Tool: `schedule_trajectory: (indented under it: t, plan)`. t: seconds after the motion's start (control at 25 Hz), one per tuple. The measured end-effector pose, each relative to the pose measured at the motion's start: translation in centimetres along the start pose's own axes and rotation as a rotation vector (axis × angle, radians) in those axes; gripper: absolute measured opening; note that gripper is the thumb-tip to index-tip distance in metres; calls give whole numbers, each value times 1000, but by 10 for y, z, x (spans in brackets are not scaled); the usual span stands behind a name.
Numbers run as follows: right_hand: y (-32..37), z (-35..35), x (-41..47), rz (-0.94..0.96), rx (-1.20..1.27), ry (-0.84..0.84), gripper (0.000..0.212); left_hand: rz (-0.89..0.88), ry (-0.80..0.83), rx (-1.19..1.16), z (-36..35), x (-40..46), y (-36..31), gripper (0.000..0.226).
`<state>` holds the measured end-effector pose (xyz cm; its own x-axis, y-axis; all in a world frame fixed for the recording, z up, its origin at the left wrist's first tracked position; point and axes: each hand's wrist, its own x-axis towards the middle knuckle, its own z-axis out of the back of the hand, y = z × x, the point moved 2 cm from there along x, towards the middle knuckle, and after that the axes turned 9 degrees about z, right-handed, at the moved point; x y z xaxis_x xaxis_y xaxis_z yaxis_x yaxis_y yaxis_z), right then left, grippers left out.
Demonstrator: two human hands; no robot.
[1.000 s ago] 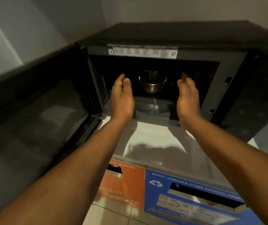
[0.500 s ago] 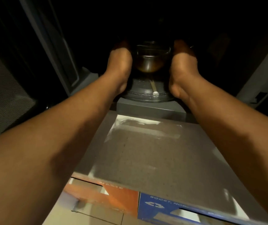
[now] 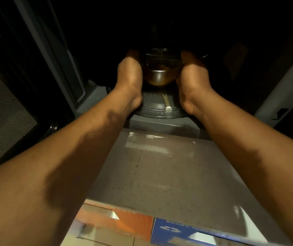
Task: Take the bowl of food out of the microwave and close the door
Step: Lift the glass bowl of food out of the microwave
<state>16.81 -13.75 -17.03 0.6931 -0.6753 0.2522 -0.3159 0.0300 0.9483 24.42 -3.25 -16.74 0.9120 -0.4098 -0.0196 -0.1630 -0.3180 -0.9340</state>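
A clear glass bowl (image 3: 160, 71) with brown food in it sits deep in the dark microwave cavity, above the round turntable (image 3: 160, 108). My left hand (image 3: 130, 80) presses against the bowl's left side and my right hand (image 3: 191, 80) against its right side, so both cup it. My fingertips are lost in the dark behind the bowl. The microwave door (image 3: 4, 110) stands swung open at the left, its dotted mesh window facing me.
A grey speckled counter (image 3: 160, 174) runs from the microwave's front sill toward me. Below its near edge stand an orange bin (image 3: 117, 221) and a blue recycling bin (image 3: 177, 231). The microwave's right frame (image 3: 284, 96) rises at the right.
A second ago both hands were open in front of the microwave. They have since gone inside and closed around the bowl. Since half a second ago the view has barely shifted.
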Motion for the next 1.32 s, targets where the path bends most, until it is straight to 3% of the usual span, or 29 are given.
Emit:
schedule_trajectory:
  t: [0.4,0.56,0.72,0.88,1.16,1.32]
  plan:
    - [71,8,-81,19,43,36,24,56,-158,-203,-2,-97,-37,26]
    - [109,21,-127,-71,46,12,56,101,-121,-206,-12,-167,-65,23]
    - [141,39,-177,-105,-22,36,54,172,-125,-145,-17,-221,-83,24]
    - [164,59,-217,-125,-56,-44,52,225,-33,-60,-27,-259,-92,42]
    - [199,98,-263,-91,-70,-287,51,257,165,14,-66,-312,-94,45]
    - [212,158,-279,-66,-122,-432,52,342,273,-8,-116,-335,-60,47]
